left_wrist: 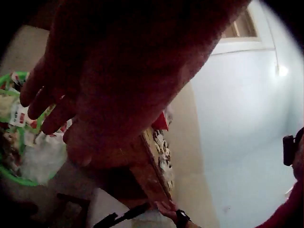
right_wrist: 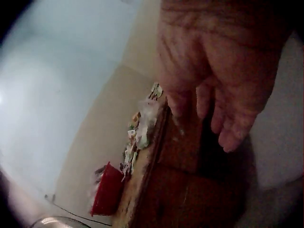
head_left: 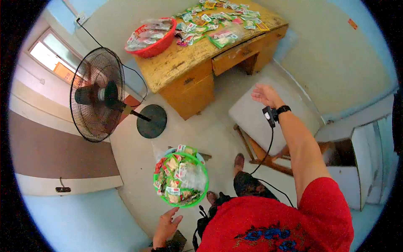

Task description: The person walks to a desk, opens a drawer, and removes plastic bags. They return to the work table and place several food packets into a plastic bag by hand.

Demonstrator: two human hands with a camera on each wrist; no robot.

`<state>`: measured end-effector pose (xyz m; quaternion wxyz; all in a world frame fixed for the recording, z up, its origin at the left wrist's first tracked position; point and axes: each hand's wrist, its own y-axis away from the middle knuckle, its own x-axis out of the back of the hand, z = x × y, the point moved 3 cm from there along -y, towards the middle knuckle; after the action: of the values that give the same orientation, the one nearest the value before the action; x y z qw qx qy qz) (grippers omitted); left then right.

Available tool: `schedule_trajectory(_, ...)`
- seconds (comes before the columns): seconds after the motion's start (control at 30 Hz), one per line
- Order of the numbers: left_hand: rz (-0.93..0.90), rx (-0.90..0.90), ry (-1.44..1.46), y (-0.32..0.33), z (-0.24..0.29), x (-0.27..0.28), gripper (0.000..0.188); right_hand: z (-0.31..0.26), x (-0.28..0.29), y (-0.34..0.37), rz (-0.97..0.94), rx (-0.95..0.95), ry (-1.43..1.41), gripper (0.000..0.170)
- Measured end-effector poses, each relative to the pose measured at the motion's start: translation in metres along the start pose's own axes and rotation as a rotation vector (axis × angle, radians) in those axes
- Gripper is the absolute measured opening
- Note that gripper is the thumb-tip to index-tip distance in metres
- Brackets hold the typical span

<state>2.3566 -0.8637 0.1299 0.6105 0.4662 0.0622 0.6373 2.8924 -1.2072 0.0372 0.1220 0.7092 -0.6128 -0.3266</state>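
Note:
My left hand (head_left: 166, 229) hangs beside the near rim of a green basket (head_left: 205, 185), fingers apart and holding nothing. Printed food packets (head_left: 173, 183) and a clear plastic bag (head_left: 192, 176) fill that basket on the floor. In the left wrist view, the fingers (left_wrist: 56, 114) overlap the basket's edge. My right hand (head_left: 267, 95) is stretched out over a pale square seat (head_left: 260, 122), with loosely bent fingers and an empty palm. The right wrist view has the same hand in front of the wooden desk (right_wrist: 156, 194).
Scattered packets (head_left: 214, 19) and a red basket (head_left: 157, 49) of packets lie on the yellow desk (head_left: 180, 69). A black standing fan (head_left: 98, 94) is to the left, its cord running to the wall. A cabinet (head_left: 357, 168) stands at right. A cable hangs from my right wrist.

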Motion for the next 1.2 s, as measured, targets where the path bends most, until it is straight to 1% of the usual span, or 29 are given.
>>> schedule_trajectory(0.1, -0.005, -0.118, -0.228, -0.042, 0.082, 0.019, 0.044, -0.011, 0.012, -0.031, -0.088, 0.032, -0.041, 0.062)
schedule_trajectory(0.13, 0.036, -0.289, -0.254, -0.06, 0.101, 0.023, 0.045, -0.016, 0.016, -0.035, -0.06, 0.007, -0.087, 0.062)
schedule_trajectory(0.23, 0.049, -0.471, -0.374, -0.119, 0.182, 0.033, 0.05, -0.017, 0.04, -0.054, -0.073, 0.002, -0.192, 0.051)
schedule_trajectory(0.27, 0.045, -0.525, -0.428, -0.145, 0.204, 0.035, 0.051, -0.019, 0.045, -0.061, -0.072, 0.003, -0.199, 0.052)
schedule_trajectory(0.33, 0.009, -0.59, -0.355, -0.199, 0.24, 0.035, 0.062, -0.019, 0.059, -0.067, -0.052, 0.015, -0.22, 0.052)
schedule_trajectory(0.4, 0.093, -0.702, -0.51, -0.25, 0.294, 0.035, 0.065, -0.015, 0.073, -0.077, -0.034, 0.005, -0.216, 0.053)
schedule_trajectory(0.47, 0.137, -0.922, -0.593, -0.31, 0.343, 0.029, 0.07, -0.016, 0.085, -0.078, 0.005, -0.015, -0.218, 0.053)
schedule_trajectory(0.53, 0.205, -0.985, -0.567, -0.371, 0.394, 0.024, 0.079, -0.025, 0.081, -0.075, 0.044, -0.045, -0.24, 0.052)
schedule_trajectory(0.6, 0.286, -0.992, -0.584, -0.433, 0.435, 0.026, 0.088, -0.038, 0.08, -0.08, 0.079, -0.011, -0.237, 0.052)
schedule_trajectory(0.67, 0.365, -1.015, -0.588, -0.492, 0.472, 0.031, 0.086, -0.05, 0.082, -0.091, 0.11, 0.012, -0.248, 0.054)
schedule_trajectory(0.7, 0.409, -1.012, -0.579, -0.507, 0.489, 0.032, 0.086, -0.053, 0.081, -0.102, 0.111, 0.007, -0.249, 0.055)
schedule_trajectory(0.73, 0.431, -1.01, -0.6, -0.52, 0.503, 0.033, 0.087, -0.057, 0.079, -0.117, 0.104, 0.002, -0.255, 0.056)
schedule_trajectory(0.83, 0.538, -1.116, -0.699, -0.564, 0.533, 0.029, 0.087, -0.075, 0.06, -0.147, 0.12, 0.027, -0.249, 0.059)
schedule_trajectory(0.97, 0.534, -1.062, -0.761, -0.634, 0.538, 0.025, 0.081, -0.082, 0.044, -0.196, 0.077, 0.049, -0.254, 0.061)
schedule_trajectory(1.0, 0.524, -1.038, -0.707, -0.64, 0.541, 0.024, 0.081, -0.083, 0.041, -0.21, 0.07, 0.04, -0.267, 0.061)
schedule_trajectory(1.03, 0.538, -1.061, -0.693, -0.642, 0.542, 0.022, 0.082, -0.084, 0.037, -0.222, 0.058, 0.032, -0.278, 0.062)
schedule_trajectory(1.13, 0.605, -1.136, -0.669, -0.661, 0.542, 0.014, 0.084, -0.096, 0.027, -0.249, 0.133, -0.011, -0.223, 0.063)
schedule_trajectory(1.2, 0.609, -1.103, -0.656, -0.653, 0.546, 0.014, 0.083, -0.101, 0.019, -0.284, 0.167, -0.005, -0.211, 0.062)
